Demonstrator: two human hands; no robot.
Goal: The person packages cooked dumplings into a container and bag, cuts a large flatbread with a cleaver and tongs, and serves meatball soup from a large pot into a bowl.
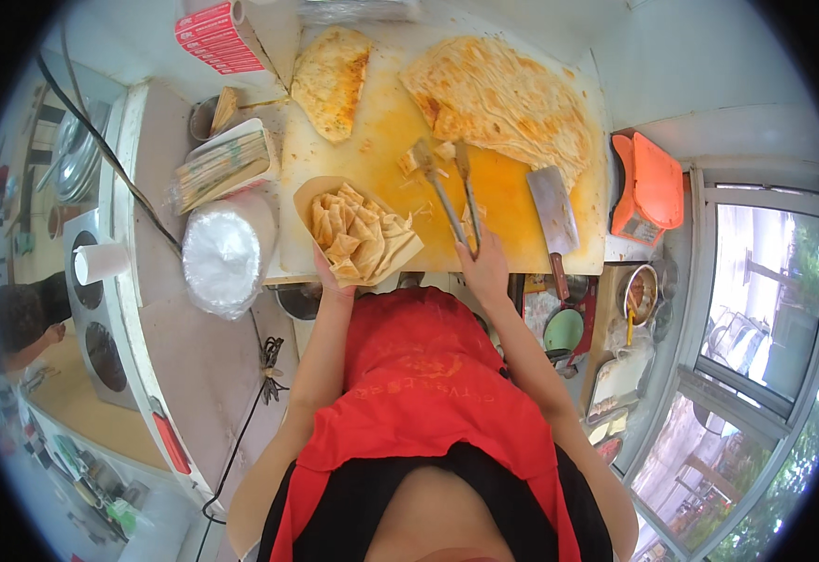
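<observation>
My left hand (333, 275) holds a brown paper food pouch (305, 191) filled with cut pieces of flatbread (357, 228). In my right hand (485, 270) is a pair of metal tongs (446, 200), its tips spread apart over the cutting board (381, 158). Small flatbread pieces (409, 163) and crumbs lie at the tong tips. Beyond them rests a large folded flatbread (501, 91). A smaller flatbread piece (332, 84) sits at the far left of the board. To the right of the tongs lies a cleaver (554, 209), its wooden handle jutting past the near edge.
Left of the board are a roll of clear plastic bags (223, 246), a tray of packed wooden skewers (230, 165) and a metal cup (204, 116). An orange-lidded box (652, 184) stands at the right. Lower right is a metal bowl (640, 291). Behind the left-hand glass, another person (16, 323) is visible.
</observation>
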